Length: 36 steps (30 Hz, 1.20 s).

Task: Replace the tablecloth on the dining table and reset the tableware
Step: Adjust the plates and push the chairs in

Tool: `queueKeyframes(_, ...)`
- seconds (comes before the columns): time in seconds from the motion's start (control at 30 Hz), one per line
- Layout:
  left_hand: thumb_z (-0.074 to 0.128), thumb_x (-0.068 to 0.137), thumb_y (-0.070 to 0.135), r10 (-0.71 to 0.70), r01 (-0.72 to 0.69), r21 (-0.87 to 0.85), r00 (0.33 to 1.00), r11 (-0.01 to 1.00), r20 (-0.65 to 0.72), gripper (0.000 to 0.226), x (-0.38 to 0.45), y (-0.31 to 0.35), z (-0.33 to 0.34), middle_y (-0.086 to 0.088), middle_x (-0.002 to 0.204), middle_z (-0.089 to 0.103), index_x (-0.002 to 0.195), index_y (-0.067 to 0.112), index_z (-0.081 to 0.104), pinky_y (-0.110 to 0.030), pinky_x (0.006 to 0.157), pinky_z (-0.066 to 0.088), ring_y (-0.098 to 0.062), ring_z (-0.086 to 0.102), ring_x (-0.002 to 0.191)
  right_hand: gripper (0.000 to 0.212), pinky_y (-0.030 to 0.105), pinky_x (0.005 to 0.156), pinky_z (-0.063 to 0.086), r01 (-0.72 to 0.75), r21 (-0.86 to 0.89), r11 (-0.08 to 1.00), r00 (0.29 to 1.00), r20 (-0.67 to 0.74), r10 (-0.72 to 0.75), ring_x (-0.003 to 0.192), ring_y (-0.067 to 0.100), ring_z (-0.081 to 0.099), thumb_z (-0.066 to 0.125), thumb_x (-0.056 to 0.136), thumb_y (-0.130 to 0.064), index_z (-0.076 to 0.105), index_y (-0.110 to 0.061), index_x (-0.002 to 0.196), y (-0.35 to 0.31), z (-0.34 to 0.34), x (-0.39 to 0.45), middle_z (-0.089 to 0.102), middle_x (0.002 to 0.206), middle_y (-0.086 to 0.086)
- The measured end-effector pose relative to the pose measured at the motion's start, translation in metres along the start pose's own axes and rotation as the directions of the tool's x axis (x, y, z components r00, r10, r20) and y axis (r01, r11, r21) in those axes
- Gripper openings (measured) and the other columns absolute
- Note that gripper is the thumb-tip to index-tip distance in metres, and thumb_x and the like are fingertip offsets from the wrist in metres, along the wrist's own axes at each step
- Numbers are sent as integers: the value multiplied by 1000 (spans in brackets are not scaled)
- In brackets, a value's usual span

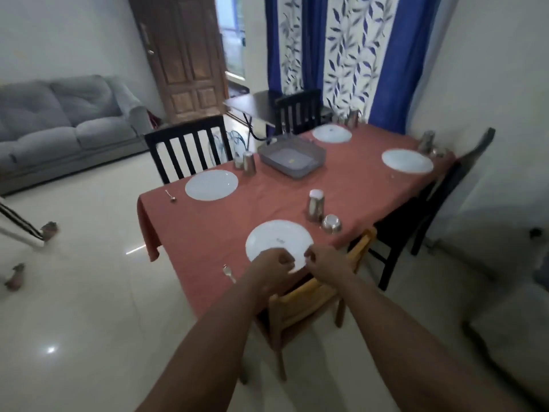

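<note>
Although both arms reach out together, what matters for the next move is that the near white plate (277, 239) lies straight ahead of the two hands, its near rim under the knuckles, so neither hand is much closer than the other. The left hand (271, 263) sits over the plate's near-left edge and the right hand (323, 260) over its near-right edge, each grip curled with fingers bent; whether they actually pinch the rim or just hover at it I cannot tell, since the fingertips are hidden and blurred. The plate rests flat on the rust-red tablecloth (208, 227), which covers the counter and hangs over its near-left corner. A plate is round, so no long axis governs the grasp; the two hands simply flank it. Just left of the left hand a spoon (228, 273) lies on the cloth, and beyond the plate to the right stand an upturned steel tumbler (315, 205) and a small steel bowl (331, 223). A wooden chair (315, 295) is tucked under the counter's edge directly below the hands. I judge this to be a final adjustment of the place setting.
</note>
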<state>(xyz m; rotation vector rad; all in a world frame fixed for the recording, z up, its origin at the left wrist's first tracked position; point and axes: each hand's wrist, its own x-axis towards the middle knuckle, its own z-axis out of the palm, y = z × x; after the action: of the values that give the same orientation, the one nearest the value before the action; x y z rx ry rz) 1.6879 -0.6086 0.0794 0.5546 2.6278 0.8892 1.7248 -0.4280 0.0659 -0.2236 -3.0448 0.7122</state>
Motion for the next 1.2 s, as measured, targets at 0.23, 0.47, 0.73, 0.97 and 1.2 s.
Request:
queueKeyframes(0.23,62,89,29,18,-1,-129,992,992,127,19,-19,-95,-69,-1,91,74,105,20,67,-37,75,58,-23,70,82,26,35,87,51,-74,-79,994,995,65,79,106,24,61,58,91,-21,64,-19,116,-138,69,10,59,114,2)
queueKeyframes(0.47,63,94,24,127,-112,-128,984,985,122,16,36,-172,-157,3,97,68,107,16,66,-33,81,53,-18,69,87,26,33,86,47,-137,-84,987,991,-6,136,108,20,60,49,96,-22,65,-24,117,-188,105,83,60,119,-3)
queueKeyframes(0.73,63,94,30,119,-130,39,973,991,200,20,129,-271,-255,5,97,67,111,18,65,-31,81,51,-16,65,88,20,32,79,51,-294,114,949,951,-65,302,93,21,63,52,88,-20,70,-21,97,-242,137,210,69,101,-2)
queueKeyframes(0.97,64,93,29,161,-178,92,972,980,172,20,229,-348,-361,7,104,68,110,21,67,-32,87,54,-11,64,93,18,35,74,55,-340,128,932,936,-46,348,81,17,62,50,87,-22,68,-22,92,-322,174,338,66,91,-5)
queueKeyframes(1.2,56,94,36,308,-386,238,901,891,306,26,337,-433,-449,13,114,66,119,30,61,-35,90,52,-11,62,100,24,31,73,51,-471,200,859,855,-136,500,87,17,63,51,88,-15,72,-20,97,-397,225,433,72,101,-4)
